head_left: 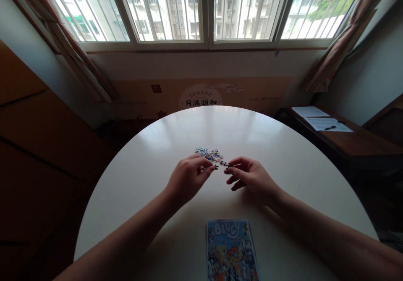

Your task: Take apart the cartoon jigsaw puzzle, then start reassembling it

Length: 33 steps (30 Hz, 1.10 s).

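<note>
My left hand point(190, 175) pinches a small jigsaw puzzle piece point(216, 167) between thumb and forefinger, just above the table. Facing it, my right hand point(247, 172) grips another puzzle piece point(228, 169) between thumb and forefinger, its other fingers loosely curled below. The two held pieces are a short gap apart. Right behind them lies a loose pile of puzzle pieces point(209, 153), many-coloured and partly hidden by my left hand. Closer to me, a blue "Bluey" picture sheet point(231, 249) with cartoon characters lies flat between my forearms.
The round white table point(141, 146) has a curved far edge. To the right stands a brown desk point(355, 144) with papers point(327, 124) and a pen point(330, 127). Barred windows point(170, 10) and tied curtains point(333, 62) are beyond. A wooden cabinet point(40, 146) is at left.
</note>
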Each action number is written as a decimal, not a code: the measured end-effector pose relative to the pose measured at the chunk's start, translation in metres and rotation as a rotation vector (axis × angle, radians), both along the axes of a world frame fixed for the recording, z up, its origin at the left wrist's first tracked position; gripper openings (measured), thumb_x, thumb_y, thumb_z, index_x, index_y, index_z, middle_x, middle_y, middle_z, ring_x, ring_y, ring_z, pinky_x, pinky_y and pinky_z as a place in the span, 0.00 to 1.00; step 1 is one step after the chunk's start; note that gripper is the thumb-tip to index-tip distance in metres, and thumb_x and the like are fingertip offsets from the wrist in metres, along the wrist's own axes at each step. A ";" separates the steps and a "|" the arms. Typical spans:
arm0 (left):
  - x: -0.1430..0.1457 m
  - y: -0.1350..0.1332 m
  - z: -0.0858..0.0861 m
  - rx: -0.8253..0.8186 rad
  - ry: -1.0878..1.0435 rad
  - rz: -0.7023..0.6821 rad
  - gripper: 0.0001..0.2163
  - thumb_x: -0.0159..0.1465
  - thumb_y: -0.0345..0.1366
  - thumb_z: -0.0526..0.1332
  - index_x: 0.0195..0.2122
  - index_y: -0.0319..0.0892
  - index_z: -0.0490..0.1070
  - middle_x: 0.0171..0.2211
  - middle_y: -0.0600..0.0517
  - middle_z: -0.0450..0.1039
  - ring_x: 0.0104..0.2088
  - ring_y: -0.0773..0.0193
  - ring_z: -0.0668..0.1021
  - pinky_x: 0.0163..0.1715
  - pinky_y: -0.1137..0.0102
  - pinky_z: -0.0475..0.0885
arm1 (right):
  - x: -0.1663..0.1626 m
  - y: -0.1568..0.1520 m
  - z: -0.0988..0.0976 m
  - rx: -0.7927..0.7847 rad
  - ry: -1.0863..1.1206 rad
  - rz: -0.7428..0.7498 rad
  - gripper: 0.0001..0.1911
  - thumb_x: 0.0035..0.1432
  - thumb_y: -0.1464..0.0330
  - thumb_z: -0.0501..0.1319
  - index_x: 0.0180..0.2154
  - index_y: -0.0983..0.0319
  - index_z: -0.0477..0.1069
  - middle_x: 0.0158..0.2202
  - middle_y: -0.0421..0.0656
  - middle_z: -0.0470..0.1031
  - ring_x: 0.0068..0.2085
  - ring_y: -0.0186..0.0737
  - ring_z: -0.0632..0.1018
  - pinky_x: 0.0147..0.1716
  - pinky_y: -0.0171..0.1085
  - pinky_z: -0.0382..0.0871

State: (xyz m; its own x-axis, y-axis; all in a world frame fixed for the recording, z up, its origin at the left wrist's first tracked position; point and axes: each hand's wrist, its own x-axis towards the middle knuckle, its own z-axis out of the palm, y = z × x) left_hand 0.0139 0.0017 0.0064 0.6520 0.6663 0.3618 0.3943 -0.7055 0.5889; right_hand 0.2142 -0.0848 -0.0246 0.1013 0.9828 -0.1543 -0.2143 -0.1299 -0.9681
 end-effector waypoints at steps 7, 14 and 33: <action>-0.015 0.038 -0.006 -0.007 0.220 0.218 0.10 0.64 0.41 0.61 0.32 0.43 0.80 0.33 0.49 0.79 0.32 0.59 0.76 0.33 0.66 0.68 | 0.000 0.002 -0.001 -0.008 -0.043 -0.016 0.24 0.46 0.56 0.73 0.38 0.64 0.68 0.37 0.47 0.79 0.32 0.40 0.82 0.22 0.32 0.75; -0.010 0.047 -0.015 0.011 0.252 0.330 0.09 0.63 0.41 0.61 0.33 0.43 0.78 0.36 0.49 0.79 0.34 0.58 0.76 0.34 0.67 0.66 | 0.001 0.001 -0.004 0.002 -0.070 0.009 0.24 0.47 0.56 0.72 0.38 0.64 0.70 0.38 0.48 0.79 0.35 0.42 0.82 0.21 0.31 0.74; -0.015 0.068 -0.041 -0.006 -0.135 0.411 0.09 0.63 0.39 0.57 0.35 0.41 0.73 0.34 0.49 0.75 0.31 0.61 0.75 0.37 0.66 0.70 | 0.012 0.006 0.003 -0.073 -0.041 -0.126 0.27 0.39 0.56 0.76 0.37 0.65 0.74 0.34 0.46 0.75 0.32 0.33 0.72 0.15 0.25 0.53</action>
